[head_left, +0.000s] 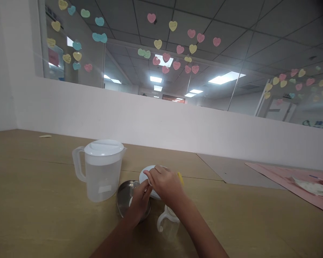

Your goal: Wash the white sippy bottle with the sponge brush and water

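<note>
My left hand (140, 202) and my right hand (165, 184) meet over the table, fingers closed together. A small pale bit shows between them, but what they hold is mostly hidden. Under my left hand stands a round metal bowl (121, 197) with clear and white pieces inside, partly covered. Behind my right hand is a white plate (144, 175), and a bit of something yellow (180, 178) sticks out beside the knuckles. Below my right wrist, a clear bottle with white handles (161, 219) stands on the table, partly hidden by the forearm.
A translucent lidded pitcher (103, 175) stands left of the bowl on the wood-coloured table (56, 215). At the right, a pink cloth (280, 175) carries a crumpled white item (312, 188). A white wall (161, 122) and a window with heart-shaped notes rise behind.
</note>
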A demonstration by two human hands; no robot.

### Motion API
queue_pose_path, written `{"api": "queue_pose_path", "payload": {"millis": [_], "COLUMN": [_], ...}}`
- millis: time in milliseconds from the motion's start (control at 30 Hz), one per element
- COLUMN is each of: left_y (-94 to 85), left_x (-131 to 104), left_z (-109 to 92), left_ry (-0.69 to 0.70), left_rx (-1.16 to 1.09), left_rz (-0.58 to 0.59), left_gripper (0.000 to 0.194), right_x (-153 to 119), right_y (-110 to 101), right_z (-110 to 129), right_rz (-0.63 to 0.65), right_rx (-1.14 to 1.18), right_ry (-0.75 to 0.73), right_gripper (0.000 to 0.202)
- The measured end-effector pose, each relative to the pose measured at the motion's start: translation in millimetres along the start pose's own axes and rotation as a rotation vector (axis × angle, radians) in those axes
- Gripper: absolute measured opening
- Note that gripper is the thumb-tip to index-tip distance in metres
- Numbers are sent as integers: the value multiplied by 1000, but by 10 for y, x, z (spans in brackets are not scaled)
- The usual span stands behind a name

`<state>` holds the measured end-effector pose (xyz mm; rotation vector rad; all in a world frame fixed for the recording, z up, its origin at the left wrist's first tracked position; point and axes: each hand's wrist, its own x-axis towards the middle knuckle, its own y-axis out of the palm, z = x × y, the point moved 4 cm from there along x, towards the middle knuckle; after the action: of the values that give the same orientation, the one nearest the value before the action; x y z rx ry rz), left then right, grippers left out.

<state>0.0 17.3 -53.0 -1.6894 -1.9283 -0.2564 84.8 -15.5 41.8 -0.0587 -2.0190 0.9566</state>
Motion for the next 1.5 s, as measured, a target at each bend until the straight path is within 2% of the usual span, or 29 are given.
{"api": "queue_pose_path", "payload": {"millis": [200,367,567,667,733,767,867,967,1067,1167,1267,1400,1467,1500], "left_y": [34,29,7,-15,-34,-41,-44,-31,-25,-16,-10,-26,-44,-57], "left_x": [-25,-6,3,-11,-17,-19,-18,-18,-25,-29,-20,4,13,17], "left_z": [0,-63,-23,45,69,73,78,99,122,127,140,166,175,177], "left_ry": [36,18,38,15,-5,-13,-27,-53,-100,-145,-187,-194,-193,-188], "left_rx": [41,-23,38,83,85,77,43,3,-39,-63,-131,-169,-171,-169], "left_rz": [20,72,112,109,83,67,45,60,76,77,39,-13,-23,-29], "left_gripper": [30,29,31,32,33,34,35,33,32,32,32,31,31,30], "right_x": [-21,-53,-111,-182,-254,-287,-362,-512,-662,-707,-619,-383,-291,-259], "right_y": [-359,-622,-777,-836,-773,-675,-82,633,1027,1123,1057,892,811,791], "right_z": [73,32,-212,-435,-663,-798,-1202,-1435,-1482,-1415,-1275,-832,-602,-535], "right_rz": [-293,-426,-510,-617,-688,-681,-372,129,292,344,413,595,584,512], "right_rx": [-20,80,247,308,335,368,590,630,595,554,592,1003,1090,1064], "right_ry": [-47,20,225,404,575,659,834,910,887,843,754,440,313,319], "right_gripper": [37,38,33,32,33,35,44,44,27,16,11,25,27,28]}}
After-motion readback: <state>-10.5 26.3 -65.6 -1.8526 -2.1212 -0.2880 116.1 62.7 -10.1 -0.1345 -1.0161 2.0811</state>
